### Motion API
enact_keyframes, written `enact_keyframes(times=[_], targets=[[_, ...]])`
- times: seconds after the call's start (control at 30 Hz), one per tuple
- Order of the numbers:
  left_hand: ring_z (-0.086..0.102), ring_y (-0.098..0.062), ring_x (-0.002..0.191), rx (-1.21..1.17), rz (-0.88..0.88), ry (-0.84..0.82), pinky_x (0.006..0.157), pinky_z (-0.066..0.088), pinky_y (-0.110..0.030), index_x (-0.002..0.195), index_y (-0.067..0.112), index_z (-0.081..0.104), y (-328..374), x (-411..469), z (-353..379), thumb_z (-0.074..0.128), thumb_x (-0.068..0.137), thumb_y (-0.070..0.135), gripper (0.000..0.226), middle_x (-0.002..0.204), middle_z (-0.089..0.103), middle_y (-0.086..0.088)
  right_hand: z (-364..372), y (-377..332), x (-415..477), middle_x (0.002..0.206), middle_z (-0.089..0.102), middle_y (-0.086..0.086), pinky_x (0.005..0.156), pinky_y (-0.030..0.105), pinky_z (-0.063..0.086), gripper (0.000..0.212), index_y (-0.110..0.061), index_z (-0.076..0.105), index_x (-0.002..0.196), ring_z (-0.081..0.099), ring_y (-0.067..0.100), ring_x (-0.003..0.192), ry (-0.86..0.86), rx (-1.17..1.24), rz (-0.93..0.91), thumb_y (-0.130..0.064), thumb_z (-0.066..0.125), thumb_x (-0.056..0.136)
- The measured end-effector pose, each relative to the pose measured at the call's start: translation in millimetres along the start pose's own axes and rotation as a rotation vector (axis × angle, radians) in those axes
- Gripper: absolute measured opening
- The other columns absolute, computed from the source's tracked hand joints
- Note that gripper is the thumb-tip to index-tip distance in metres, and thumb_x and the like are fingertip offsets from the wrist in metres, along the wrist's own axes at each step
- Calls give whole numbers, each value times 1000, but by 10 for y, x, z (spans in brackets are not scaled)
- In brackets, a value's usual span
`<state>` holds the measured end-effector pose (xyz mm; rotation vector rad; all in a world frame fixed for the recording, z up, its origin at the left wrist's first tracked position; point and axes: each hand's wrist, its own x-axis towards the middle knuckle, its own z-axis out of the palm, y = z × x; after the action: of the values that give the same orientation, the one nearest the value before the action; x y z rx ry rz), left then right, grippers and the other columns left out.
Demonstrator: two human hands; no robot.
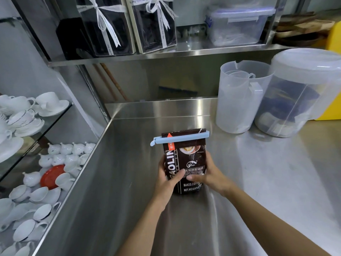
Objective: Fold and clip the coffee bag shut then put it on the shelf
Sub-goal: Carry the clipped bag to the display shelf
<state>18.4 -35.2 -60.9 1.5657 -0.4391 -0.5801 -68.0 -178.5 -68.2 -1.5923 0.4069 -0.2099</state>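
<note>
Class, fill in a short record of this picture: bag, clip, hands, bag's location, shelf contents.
bag: dark coffee bag, upright
clip: blue clip across its folded top
hands: left hand and right hand hold the bag's sides
location: on steel counter, not yet shelved
shelf: ribboned boxes, lidded container

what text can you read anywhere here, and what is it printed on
"AOLIN": up the left side of the coffee bag, first letter hidden by the left hand.
"大利拼配咖啡": bag front, above the right hand.
"BAKED.COFFE": bag, cut off.
"NET.WEIGHT": bag, cut off.
Orange tag on the bag, script on the ribbons: too small to read.
</note>
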Motion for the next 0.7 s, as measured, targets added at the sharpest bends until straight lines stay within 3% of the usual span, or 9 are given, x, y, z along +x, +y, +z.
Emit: enact_keyframes(times=[0.13,0.3,0.43,0.53,0.7], targets=[[60,8,94,-13,4,33,73,45,-4,124,26,42,4,7,23,68,77,8,57,114,62,6,14,-22,-2,126,56,5,99,39,47,93,-28,24,132,58,16,113,10,2,2,-13,80,60],[62,9,86,-26,14,79,67,45,-2,123,20,46,82,-30,-9,70,74,5,57,107,65,7,55,-113,-14,119,58,4,85,22,52,87,-20,24,132,62,10,103,13,10,-12,-1,77,66],[61,13,79,-24,26,121,62,43,0,120,17,48,212,-86,-105,71,73,7,54,101,65,8,141,-313,-29,117,57,3,79,18,53,84,-19,24,131,63,5,98,-10,21,-43,5,74,67],[61,13,75,-27,45,165,60,44,-1,113,23,52,375,-148,-228,73,72,10,48,98,65,9,255,-498,-2,114,58,2,88,28,52,83,-18,27,129,62,10,101,-15,7,-73,3,76,65],[62,-6,97,-64,88,247,79,48,-21,121,26,49,667,-397,-542,73,71,15,56,109,66,4,574,-852,-15,117,60,1,95,37,47,84,-29,30,124,60,17,107,-84,-15,-124,-6,81,61]])
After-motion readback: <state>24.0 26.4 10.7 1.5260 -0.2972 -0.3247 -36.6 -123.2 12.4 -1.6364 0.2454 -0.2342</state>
